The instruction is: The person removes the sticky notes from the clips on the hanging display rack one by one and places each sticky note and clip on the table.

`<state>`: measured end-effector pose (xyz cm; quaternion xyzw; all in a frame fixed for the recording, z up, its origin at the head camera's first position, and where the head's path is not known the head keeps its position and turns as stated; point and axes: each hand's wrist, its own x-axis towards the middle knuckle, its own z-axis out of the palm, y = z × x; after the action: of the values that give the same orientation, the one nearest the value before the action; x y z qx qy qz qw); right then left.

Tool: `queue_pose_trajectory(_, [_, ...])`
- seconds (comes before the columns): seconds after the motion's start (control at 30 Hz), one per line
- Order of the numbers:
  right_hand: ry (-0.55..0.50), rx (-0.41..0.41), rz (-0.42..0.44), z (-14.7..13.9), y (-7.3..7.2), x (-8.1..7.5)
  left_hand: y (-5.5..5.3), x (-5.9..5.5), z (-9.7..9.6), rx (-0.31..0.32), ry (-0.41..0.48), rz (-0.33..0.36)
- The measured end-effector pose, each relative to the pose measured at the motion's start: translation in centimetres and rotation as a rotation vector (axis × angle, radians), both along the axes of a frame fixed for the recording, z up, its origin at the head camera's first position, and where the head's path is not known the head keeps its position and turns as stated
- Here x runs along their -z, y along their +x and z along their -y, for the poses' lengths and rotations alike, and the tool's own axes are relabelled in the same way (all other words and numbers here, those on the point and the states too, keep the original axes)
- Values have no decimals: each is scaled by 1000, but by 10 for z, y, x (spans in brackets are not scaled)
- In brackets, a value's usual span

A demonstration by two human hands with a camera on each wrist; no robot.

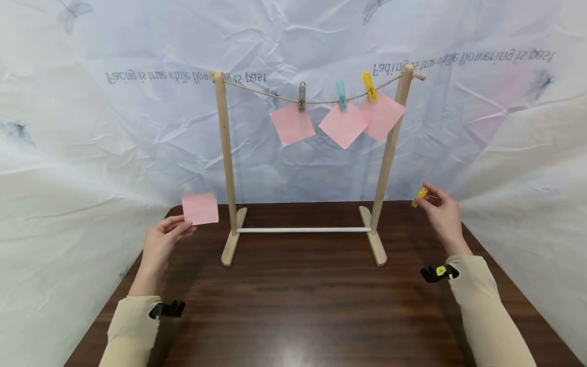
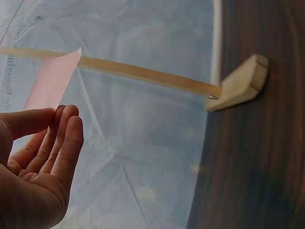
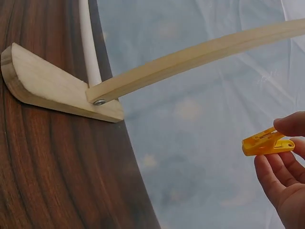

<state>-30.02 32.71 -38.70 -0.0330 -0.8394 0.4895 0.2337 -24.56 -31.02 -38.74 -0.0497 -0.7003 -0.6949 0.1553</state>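
My left hand (image 1: 161,242) pinches a square pink paper note (image 1: 200,208) by its lower corner, left of the wooden stand (image 1: 224,153). In the left wrist view the thumb and fingertips meet on the edge of the note (image 2: 55,81). My right hand (image 1: 444,216) holds a yellow clothespin (image 1: 420,197) between thumb and fingers, to the right of the stand. The right wrist view shows the clothespin (image 3: 267,142) with its handle end at the thumb. Between the posts hangs a twine line (image 1: 270,94) carrying three pink notes (image 1: 344,125).
A grey clothespin (image 1: 301,96), a teal clothespin (image 1: 341,94) and another yellow clothespin (image 1: 369,85) grip the hanging notes. A white rod (image 1: 302,230) joins the stand's feet on the dark wooden table (image 1: 293,295). Pale printed sheeting (image 1: 293,173) surrounds the table's back and sides.
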Motion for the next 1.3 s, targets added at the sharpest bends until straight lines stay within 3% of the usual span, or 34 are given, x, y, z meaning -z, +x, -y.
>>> queue_pose_trajectory(0.43, [42,43,101,-5,-10,23,-13,20,14,2,-202,152])
queue_pose_trajectory(0.8, [94,10,156,-6,-16,35,-20,38,26,-18,-357,294])
queue_pose_trajectory(1.3, [145,-16,222,-4,-32,50,-20,53,30,37,-454,431])
